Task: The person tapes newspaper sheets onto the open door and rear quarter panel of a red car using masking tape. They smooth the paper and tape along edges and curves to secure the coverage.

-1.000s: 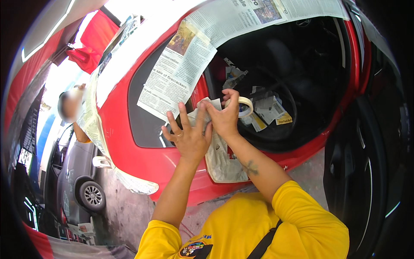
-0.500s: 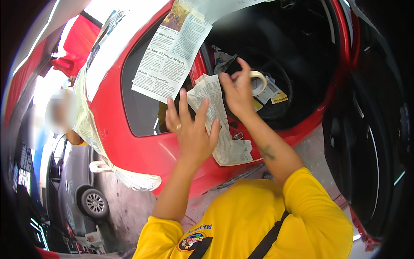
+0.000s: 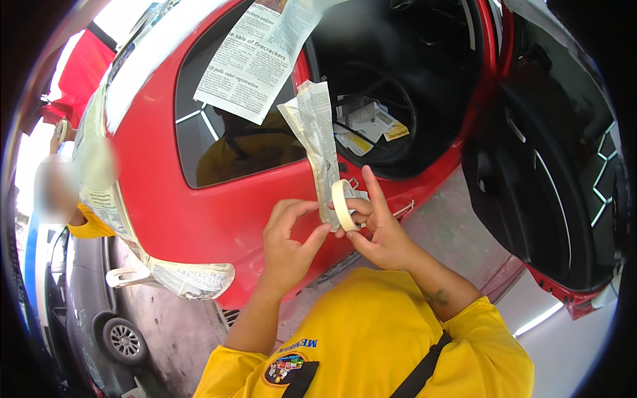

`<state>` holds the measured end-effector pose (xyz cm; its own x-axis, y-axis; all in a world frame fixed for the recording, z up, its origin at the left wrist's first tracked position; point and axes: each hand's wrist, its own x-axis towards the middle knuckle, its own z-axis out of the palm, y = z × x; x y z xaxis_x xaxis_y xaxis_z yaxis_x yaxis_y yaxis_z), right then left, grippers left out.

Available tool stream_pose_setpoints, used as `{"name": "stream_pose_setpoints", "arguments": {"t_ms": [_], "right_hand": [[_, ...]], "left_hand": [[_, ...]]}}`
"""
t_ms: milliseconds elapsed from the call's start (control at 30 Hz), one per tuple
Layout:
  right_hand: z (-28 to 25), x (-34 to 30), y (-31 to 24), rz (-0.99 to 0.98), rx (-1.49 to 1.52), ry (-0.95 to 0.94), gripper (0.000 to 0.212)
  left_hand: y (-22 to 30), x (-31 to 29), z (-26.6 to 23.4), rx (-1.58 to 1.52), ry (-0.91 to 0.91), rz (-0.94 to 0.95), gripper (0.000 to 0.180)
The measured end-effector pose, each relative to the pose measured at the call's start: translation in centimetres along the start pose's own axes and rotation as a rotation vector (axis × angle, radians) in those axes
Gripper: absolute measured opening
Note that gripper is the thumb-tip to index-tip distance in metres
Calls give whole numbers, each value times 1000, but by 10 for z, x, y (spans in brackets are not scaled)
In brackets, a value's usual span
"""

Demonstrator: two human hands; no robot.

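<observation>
My right hand (image 3: pixel 385 235) holds a roll of masking tape (image 3: pixel 339 207) upright, its fingers through and around the ring. Close by on the left, my left hand (image 3: pixel 290 242) has its thumb and fingers apart. Its thumb tip is at the lower end of a folded newspaper strip (image 3: pixel 316 126); whether it touches the paper I cannot tell. That strip runs down the door pillar of the red car (image 3: pixel 232 229). A larger newspaper sheet (image 3: pixel 255 60) covers part of the dark side window (image 3: pixel 199 149).
An open car door (image 3: pixel 524 179) stands on the right. Loose papers (image 3: pixel 365 126) lie inside the doorway. Newspaper masking (image 3: pixel 192 278) wraps the car's left end. Beyond it are another person's yellow sleeve (image 3: pixel 93 224) and a grey car (image 3: pixel 86 298).
Both hands have come down toward the strip's lower end and closer together. The tape roll has moved down and left with my right hand. The view has shifted.
</observation>
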<state>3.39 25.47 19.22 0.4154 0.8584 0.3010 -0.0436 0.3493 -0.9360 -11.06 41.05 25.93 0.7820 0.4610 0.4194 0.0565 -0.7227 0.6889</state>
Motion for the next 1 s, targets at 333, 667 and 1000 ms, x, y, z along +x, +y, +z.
{"name": "stream_pose_setpoints", "arguments": {"t_ms": [333, 667, 1000], "right_hand": [[30, -22, -5, -214, -536, 52, 104], [31, -45, 11, -222, -760, -75, 100], [12, -49, -14, -27, -725, -312, 91]], "left_hand": [[3, -6, -9, 124, -166, 246, 60], [-15, -46, 9, -30, -198, 51, 47], [-23, -48, 8, 222, -96, 334, 25]]}}
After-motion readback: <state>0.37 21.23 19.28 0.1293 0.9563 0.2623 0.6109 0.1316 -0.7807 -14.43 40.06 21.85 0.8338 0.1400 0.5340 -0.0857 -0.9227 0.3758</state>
